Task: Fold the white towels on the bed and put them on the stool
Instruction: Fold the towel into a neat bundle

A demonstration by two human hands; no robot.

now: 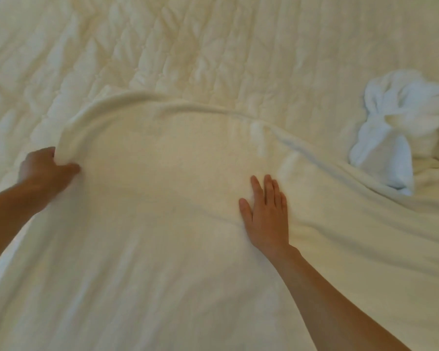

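A large white towel [167, 178] lies spread over the bed and fills the lower part of the view. My left hand [46, 173] pinches its far left corner, which is lifted and curled. My right hand [266, 214] rests flat on the towel's middle, palm down with the fingers apart. A second white towel [401, 127] lies crumpled in a heap at the right, beside the far right edge of the spread towel. The stool is out of view.
The quilted cream bedspread [188, 46] covers the whole far half of the view, with shallow creases across it.
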